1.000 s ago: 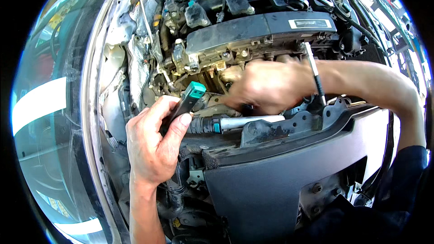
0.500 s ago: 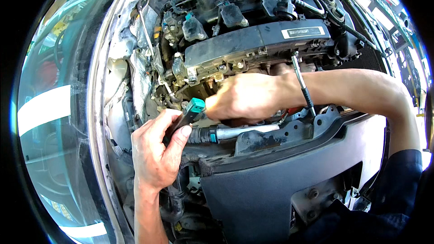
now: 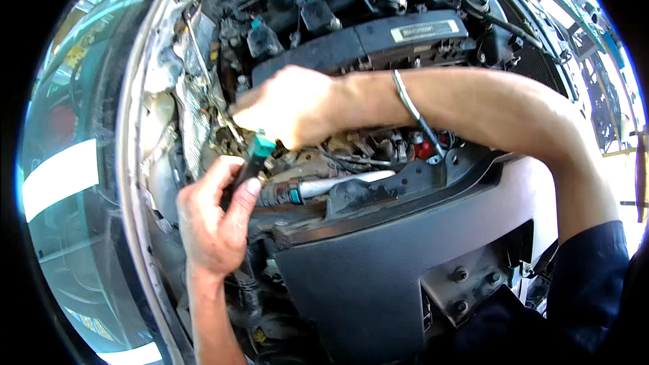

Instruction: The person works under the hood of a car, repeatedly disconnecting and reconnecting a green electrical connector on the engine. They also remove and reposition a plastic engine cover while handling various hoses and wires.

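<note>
In my left hand (image 3: 215, 213), at the left of the engine bay, is a slim black flashlight with a teal head (image 3: 257, 152). My fingers and thumb are closed around its body, and the head points up towards my right hand. Bright light falls on my right hand (image 3: 291, 105), which reaches across to the left side of the engine. Its fingers are blurred and overexposed, so what they touch cannot be made out. Behind it lies the long black engine cover piece (image 3: 358, 39) with a pale label.
A thin metal rod (image 3: 411, 109) with a dark lower part crosses in front of my right forearm. Nearer stands a broad dark grey panel (image 3: 358, 263). A pale pipe (image 3: 345, 184) runs behind it. The windshield (image 3: 81, 115) is at the left.
My right hand has moved left and a little up in the view, deeper towards the engine's left side. My left hand still grips the flashlight. The whole view has shifted slightly.
</note>
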Tool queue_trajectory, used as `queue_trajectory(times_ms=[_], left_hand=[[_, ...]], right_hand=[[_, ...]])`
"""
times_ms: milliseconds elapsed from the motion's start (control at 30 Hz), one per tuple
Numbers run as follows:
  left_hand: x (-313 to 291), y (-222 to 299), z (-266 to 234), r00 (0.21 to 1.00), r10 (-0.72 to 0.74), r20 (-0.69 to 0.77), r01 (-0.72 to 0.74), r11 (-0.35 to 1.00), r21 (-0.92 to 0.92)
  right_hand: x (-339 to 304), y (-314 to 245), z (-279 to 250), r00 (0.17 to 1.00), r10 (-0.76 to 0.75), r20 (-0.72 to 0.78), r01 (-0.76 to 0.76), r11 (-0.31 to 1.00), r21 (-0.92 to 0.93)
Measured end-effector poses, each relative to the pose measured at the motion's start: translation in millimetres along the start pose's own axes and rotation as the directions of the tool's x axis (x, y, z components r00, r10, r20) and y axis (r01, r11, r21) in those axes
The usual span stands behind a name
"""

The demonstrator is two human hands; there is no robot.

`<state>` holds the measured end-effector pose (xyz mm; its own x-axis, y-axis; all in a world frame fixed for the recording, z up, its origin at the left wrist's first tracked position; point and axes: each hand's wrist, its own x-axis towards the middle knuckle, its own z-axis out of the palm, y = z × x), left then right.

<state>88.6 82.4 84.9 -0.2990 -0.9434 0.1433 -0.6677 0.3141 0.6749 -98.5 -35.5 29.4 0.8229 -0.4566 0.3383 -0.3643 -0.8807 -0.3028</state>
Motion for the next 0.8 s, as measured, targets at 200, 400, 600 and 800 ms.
queue_trajectory(times_ms=[200, 400, 600, 800], left_hand=[[-2.2, -3.3, -2.7, 1.0, -0.006, -0.004, 0.006, 1.0, -0.003], [-0.3, 0.5, -1.3, 1.0, -0.011, -0.003, 0.011, 1.0, -0.012], [0.7, -0.4, -2.2, 0.998, -0.051, 0.025, 0.052, 0.998, -0.023], [1.5, -0.9, 3.3, 0.999, 0.013, -0.035, -0.014, 1.0, -0.004]], right_hand=[[-29.9, 4.7, 5.3, 0.954, -0.282, 0.102, 0.24, 0.92, 0.309], [-78.3, -16.2, -39.0, 0.888, -0.186, 0.42, 0.024, 0.932, 0.363], [-86.6, -6.6, -19.3, 0.89, -0.182, 0.418, 0.055, 0.953, 0.3], [-128.0, 11.6, -4.7, 0.898, -0.419, 0.134, 0.389, 0.899, 0.201]])
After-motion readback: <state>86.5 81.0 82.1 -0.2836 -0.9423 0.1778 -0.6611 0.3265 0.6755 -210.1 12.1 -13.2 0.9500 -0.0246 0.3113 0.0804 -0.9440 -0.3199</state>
